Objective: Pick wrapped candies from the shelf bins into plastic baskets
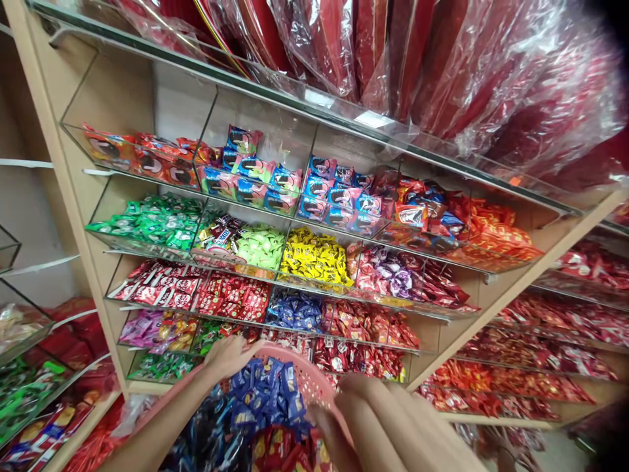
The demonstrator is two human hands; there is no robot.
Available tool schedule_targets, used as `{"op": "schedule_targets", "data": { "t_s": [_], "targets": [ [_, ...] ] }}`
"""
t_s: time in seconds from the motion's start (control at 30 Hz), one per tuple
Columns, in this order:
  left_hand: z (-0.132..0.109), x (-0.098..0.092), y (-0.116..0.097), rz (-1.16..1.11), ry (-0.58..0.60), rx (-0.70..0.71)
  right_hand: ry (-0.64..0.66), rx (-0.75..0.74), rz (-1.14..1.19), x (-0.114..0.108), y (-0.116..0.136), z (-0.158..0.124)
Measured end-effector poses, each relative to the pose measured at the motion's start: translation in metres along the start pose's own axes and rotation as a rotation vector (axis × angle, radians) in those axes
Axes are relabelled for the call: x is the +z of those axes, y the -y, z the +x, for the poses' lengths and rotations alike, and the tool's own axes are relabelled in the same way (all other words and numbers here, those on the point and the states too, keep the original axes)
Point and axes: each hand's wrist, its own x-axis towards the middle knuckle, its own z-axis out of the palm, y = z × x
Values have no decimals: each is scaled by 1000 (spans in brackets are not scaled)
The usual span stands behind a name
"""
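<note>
A pink plastic basket (314, 373) with a perforated side is below me. Inside it lie blue-wrapped candies (268, 390), red-wrapped candies (282, 449) and dark blue packs (201, 426). My left hand (228, 357) is closed at the basket's far left rim, its thumb along the edge and the other fingers mostly hidden. Close to the camera, my right hand (388, 419) hangs over the basket's right side, blurred. Its fingers are bent and the thumb stands apart from them; I see nothing in it.
Ahead, a tilted-looking wooden shelf unit has clear bins with green (152, 219), yellow (317, 255) and blue candies (295, 311). Plastic-wrapped red items (373, 52) fill the top glass shelf. More candy shelves (545, 308) stand at right, others at left.
</note>
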Motion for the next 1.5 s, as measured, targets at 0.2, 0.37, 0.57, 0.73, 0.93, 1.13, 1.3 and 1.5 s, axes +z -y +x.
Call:
{"op": "schedule_targets", "data": {
  "t_s": [0.2, 0.37, 0.57, 0.73, 0.93, 1.13, 1.3, 1.5],
  "targets": [
    [-6, 7, 14, -7, -31, -26, 620, 150, -306, 140, -76, 71],
    [-7, 18, 32, -8, -25, -108, 594, 193, -291, 221, -146, 92],
    [-7, 16, 49, -27, -4, -195, 586, 269, -238, 264, -177, 121],
    [-5, 12, 50, -44, 7, -244, 628, 306, -180, 288, -194, 127],
    [5, 18, 40, -1, 10, -234, 697, 297, -102, 293, -196, 117],
    [15, 20, 28, 24, 16, -142, 764, 265, -12, 271, -190, 104],
    [19, 25, 27, 4, 18, -131, 700, 291, -35, 264, -204, 123],
    [22, 35, 34, 5, 36, -173, 661, 325, -129, 296, -215, 134]
  ]
}}
